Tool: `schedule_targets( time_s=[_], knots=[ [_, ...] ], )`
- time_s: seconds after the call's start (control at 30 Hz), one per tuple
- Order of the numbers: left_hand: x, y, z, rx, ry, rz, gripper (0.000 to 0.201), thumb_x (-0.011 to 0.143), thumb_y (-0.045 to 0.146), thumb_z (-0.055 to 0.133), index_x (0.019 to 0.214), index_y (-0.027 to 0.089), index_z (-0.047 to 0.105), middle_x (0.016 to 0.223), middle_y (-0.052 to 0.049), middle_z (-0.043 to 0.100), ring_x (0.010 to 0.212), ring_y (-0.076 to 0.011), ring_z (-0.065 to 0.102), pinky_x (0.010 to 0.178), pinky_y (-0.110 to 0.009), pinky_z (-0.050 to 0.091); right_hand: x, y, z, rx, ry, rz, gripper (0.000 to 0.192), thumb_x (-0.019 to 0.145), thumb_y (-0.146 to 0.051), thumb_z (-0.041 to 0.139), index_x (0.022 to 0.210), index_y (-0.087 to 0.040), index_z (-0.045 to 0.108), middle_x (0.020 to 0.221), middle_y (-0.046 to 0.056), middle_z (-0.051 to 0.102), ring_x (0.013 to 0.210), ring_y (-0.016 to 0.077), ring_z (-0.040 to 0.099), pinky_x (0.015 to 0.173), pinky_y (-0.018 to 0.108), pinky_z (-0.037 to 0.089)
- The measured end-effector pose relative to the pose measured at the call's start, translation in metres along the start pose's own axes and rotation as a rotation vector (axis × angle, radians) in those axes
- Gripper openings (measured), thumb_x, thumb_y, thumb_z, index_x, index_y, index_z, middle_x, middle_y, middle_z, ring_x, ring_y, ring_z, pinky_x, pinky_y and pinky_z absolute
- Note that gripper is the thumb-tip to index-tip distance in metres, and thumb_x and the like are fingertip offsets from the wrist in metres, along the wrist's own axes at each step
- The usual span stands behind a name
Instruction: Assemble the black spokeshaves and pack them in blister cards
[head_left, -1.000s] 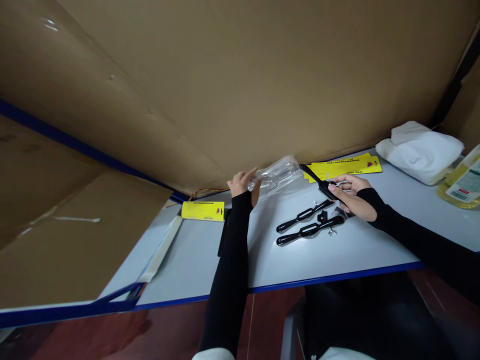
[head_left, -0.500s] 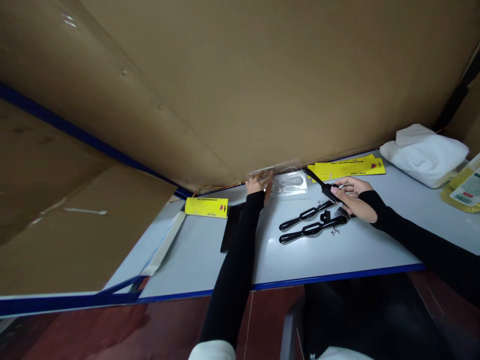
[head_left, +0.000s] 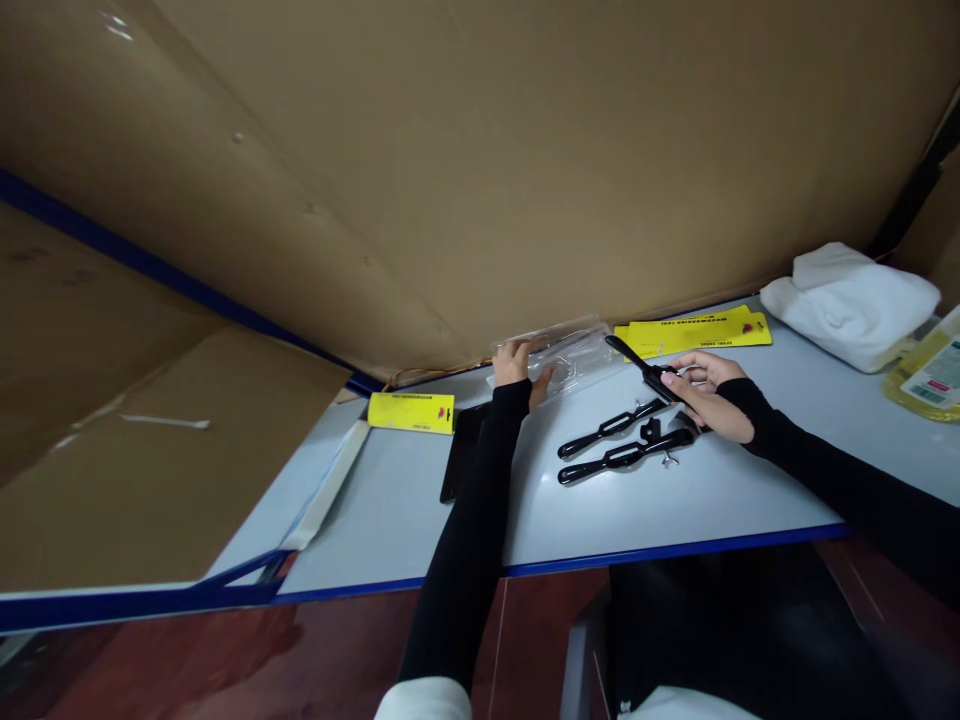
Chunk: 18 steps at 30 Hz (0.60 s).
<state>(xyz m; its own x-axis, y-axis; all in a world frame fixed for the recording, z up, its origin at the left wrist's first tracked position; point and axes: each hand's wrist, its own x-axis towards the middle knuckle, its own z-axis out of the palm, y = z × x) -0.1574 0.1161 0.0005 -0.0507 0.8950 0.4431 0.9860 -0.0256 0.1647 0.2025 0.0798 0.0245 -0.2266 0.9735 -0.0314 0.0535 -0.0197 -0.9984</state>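
Observation:
My left hand (head_left: pixel 516 366) grips the near end of a clear plastic blister pack (head_left: pixel 570 352) lying at the back of the pale table (head_left: pixel 405 500), against the cardboard wall. My right hand (head_left: pixel 701 393) holds a black-handled tool (head_left: pixel 642 369) whose long handle points up and left over the table. Two more black tools (head_left: pixel 615 445) lie side by side just in front of my right hand. A stack of yellow printed cards (head_left: pixel 694 333) sits behind my right hand.
A single yellow card (head_left: pixel 411 412) and a dark flat piece (head_left: pixel 459 462) lie left of my left arm. A folded white cloth (head_left: pixel 851 303) and a bottle of yellow liquid (head_left: pixel 926 375) stand at the far right. Large cardboard sheets (head_left: pixel 450 170) wall off the back and left.
My left hand lowered the clear blister pack from a raised, tilted hold down onto the table by the cardboard. My right hand kept the black tool almost still.

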Motion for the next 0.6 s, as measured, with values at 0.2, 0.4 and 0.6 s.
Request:
schedule_targets(
  time_s=[0.2,0.4,0.6],
  knots=[
    [-0.003,0.014,-0.004,0.023,0.026,-0.007,0.025,0.076,0.037,0.083,0.099,0.028,0.078,0.128,-0.009,0.068,0.124,-0.0349,0.056,0.106,-0.048,0.043,-0.001,-0.004,0.0,0.001,0.003,0.027,0.05,0.079,-0.055,0.084,0.104,-0.017,0.064,0.072,-0.001,0.064,0.035,0.0051,0.046,0.031,0.02,0.034],
    [-0.006,0.027,-0.022,-0.09,0.064,0.093,0.015,0.079,0.036,0.078,0.085,0.023,0.073,0.111,-0.01,0.073,0.111,-0.0293,0.063,0.104,-0.044,0.049,0.0,-0.004,-0.001,0.01,-0.005,0.009,0.057,0.075,-0.062,0.085,0.102,-0.018,0.062,0.072,-0.001,0.065,0.037,0.005,0.046,0.032,0.02,0.034],
    [-0.024,0.066,-0.039,-0.547,0.171,-0.165,0.028,0.082,0.044,0.074,0.087,0.022,0.058,0.088,-0.005,0.077,0.073,-0.0193,0.072,0.058,-0.028,0.054,-0.002,-0.004,0.0,0.047,0.016,-0.029,0.069,0.068,-0.072,0.086,0.103,-0.019,0.061,0.072,-0.004,0.06,0.037,0.0053,0.047,0.032,0.021,0.035]
  ],
)
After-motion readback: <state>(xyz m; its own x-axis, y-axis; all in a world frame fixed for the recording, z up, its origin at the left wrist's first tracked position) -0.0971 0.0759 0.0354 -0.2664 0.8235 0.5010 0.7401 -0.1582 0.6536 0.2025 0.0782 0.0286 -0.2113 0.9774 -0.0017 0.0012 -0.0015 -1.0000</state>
